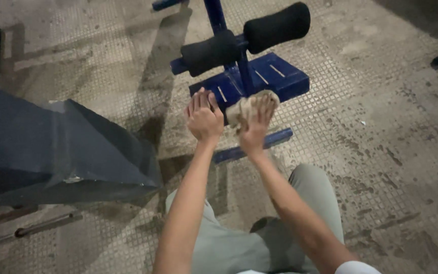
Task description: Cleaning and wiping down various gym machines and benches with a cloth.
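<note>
1. The left hand (205,119) is open. Its fingers are straight and close together, and its palm faces down.
2. The left hand sits at the near edge of a blue metal plate (272,76). I cannot tell if it presses on the plate or just floats over it.
3. The right hand (256,128) is closed around a crumpled cloth (247,105). The cloth is a pale tan colour.
4. The cloth is pushed against the front edge of the blue plate, just beside the left hand.
5. The blue plate has thin slots cut in it. It is part of a blue gym machine that stands on the floor.
6. A blue post (218,20) goes up from the plate. Two black foam rollers (276,25) stick out from the post, one on each side, just above the hands.
7. A blue bar (253,146) lies low on the floor under the right wrist.
8. Both arms are bare and reach forward. The person's knees, in grey-green trousers (259,238), show at the bottom.
9. A big dark padded bench (51,147) fills the left side, well apart from the hands.
10. Two rusty metal rods (31,226) lie on the floor under that bench.
11. The floor (391,142) has tiny square tiles and looks dusty and stained.
</note>
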